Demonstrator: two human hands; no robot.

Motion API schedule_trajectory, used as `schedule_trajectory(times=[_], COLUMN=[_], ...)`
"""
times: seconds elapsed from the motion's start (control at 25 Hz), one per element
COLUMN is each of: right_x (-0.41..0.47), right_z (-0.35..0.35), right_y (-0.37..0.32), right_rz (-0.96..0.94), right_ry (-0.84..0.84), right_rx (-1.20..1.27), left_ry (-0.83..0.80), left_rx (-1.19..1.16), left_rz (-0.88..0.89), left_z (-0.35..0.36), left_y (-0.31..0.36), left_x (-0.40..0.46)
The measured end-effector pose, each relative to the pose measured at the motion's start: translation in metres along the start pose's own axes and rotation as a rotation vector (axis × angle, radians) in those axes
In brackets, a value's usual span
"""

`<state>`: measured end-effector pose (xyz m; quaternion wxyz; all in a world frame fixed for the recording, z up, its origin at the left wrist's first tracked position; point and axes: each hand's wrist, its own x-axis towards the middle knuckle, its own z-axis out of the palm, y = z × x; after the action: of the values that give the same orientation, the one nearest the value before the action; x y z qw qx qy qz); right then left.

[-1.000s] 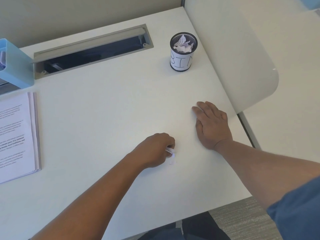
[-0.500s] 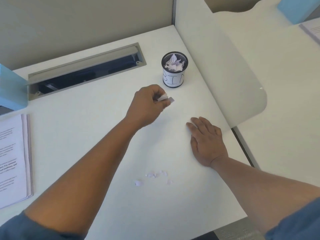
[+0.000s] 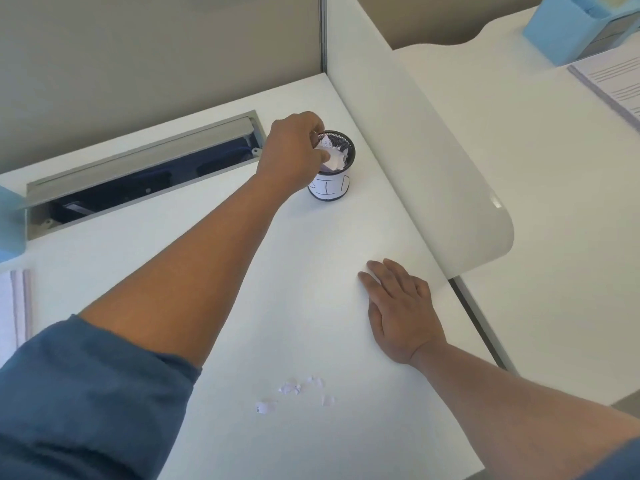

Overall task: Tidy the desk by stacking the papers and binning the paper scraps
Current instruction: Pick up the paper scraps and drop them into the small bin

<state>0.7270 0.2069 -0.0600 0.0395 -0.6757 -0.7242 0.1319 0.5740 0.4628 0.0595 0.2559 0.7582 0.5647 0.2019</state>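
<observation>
One view only, head cam, wide-angle. Sits above the near edge of the white counter, looks fwd and steeply down, tipped a bit to the right. Close range: both forearms fill the lower frame, left sleeve right under the lens. Far limit is the beige partition wall behind the cable tray. White divider panel cuts the frame; neighbouring desk shows at right. No 2nd view, so no overlap.
</observation>
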Motion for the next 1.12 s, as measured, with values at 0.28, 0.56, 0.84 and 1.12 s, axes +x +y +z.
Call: schedule_trajectory(times=[0.28, 0.56, 0.84, 1.12], right_x=[0.002, 0.002, 0.002, 0.001], right_z=[-0.002, 0.0, 0.004, 0.009], right_y=[0.0, -0.002, -0.001, -0.001], right_rz=[0.007, 0.032, 0.037, 0.035], right_ry=[-0.003, -0.012, -0.005, 0.034], right_rx=[-0.014, -0.031, -0.022, -0.013], left_ry=[0.143, -0.228, -0.426, -0.276], left_rx=[-0.065, -0.059, -0.03, 0.21], left_rz=[0.066, 0.034, -0.059, -0.238], left_z=[0.008, 0.039, 0.039, 0.06], left_y=[-0.011, -0.054, -0.091, -0.093], left_x=[-0.037, -0.148, -0.252, -0.334])
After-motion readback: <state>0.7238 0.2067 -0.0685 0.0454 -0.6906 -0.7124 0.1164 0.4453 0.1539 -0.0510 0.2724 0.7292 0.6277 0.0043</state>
